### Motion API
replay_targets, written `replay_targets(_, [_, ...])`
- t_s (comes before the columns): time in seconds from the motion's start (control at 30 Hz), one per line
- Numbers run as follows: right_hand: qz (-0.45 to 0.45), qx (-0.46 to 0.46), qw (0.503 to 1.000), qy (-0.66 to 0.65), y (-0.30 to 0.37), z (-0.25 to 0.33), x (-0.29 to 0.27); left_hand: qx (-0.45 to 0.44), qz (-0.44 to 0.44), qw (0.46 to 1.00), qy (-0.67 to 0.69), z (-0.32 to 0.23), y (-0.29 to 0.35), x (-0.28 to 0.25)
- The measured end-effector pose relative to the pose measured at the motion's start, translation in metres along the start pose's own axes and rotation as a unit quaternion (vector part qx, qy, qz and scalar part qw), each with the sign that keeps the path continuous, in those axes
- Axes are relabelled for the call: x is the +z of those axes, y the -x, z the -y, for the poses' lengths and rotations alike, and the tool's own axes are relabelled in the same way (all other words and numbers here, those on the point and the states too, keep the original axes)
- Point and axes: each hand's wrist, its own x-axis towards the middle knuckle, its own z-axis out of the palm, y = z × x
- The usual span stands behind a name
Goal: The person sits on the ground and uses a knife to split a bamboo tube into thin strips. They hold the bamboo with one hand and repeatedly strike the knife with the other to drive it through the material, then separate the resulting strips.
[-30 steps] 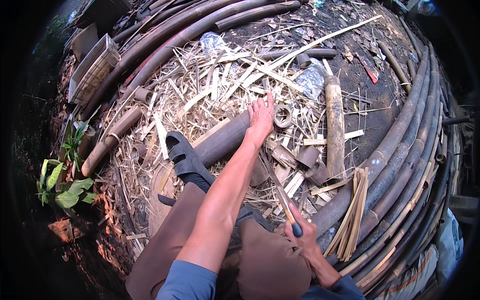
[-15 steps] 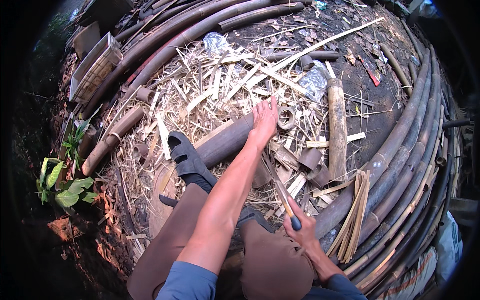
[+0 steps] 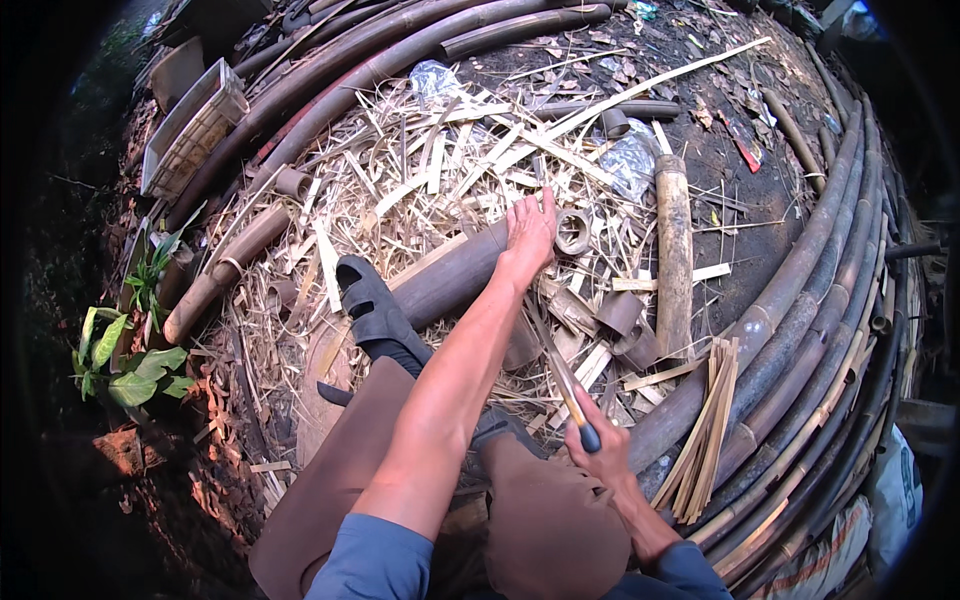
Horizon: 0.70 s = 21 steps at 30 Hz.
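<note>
A thick dark bamboo pole (image 3: 450,275) lies slantwise over the shavings, beside my dark sandalled foot (image 3: 372,305). My left hand (image 3: 530,235) grips its far right end, fingers over the top and pointing away from me. My right hand (image 3: 600,440) is closed round the handle of a long, narrow-bladed hand tool (image 3: 560,375), wood-coloured with a dark blue butt. Its blade slants up and away, near the left wrist; whether it is a saw or a knife I cannot tell. Short cut bamboo rings (image 3: 572,233) lie just right of the left hand.
Pale bamboo shavings (image 3: 400,190) cover the ground ahead. A lighter bamboo piece (image 3: 674,260) lies to the right, near a bundle of split strips (image 3: 703,430) resting on long bamboo poles (image 3: 800,300). A pale plastic crate (image 3: 195,130) and a leafy plant (image 3: 135,375) are at the left.
Both hands keep their hold. The right hand and tool have shifted very slightly; the bamboo pole looks unmoved.
</note>
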Motion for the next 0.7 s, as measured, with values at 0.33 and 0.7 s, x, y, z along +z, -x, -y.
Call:
replay_targets(0.33, [-0.044, -0.005, 0.998, 0.046, -0.117, -0.018, 0.083, -0.008, 0.047, 0.999, 0.007, -0.012, -0.007, -0.009])
replay_targets(0.7, [-0.007, -0.033, 0.999, 0.039, 0.012, -0.045, 0.011, 0.006, 0.036, 0.999, 0.008, -0.009, -0.005, -0.009])
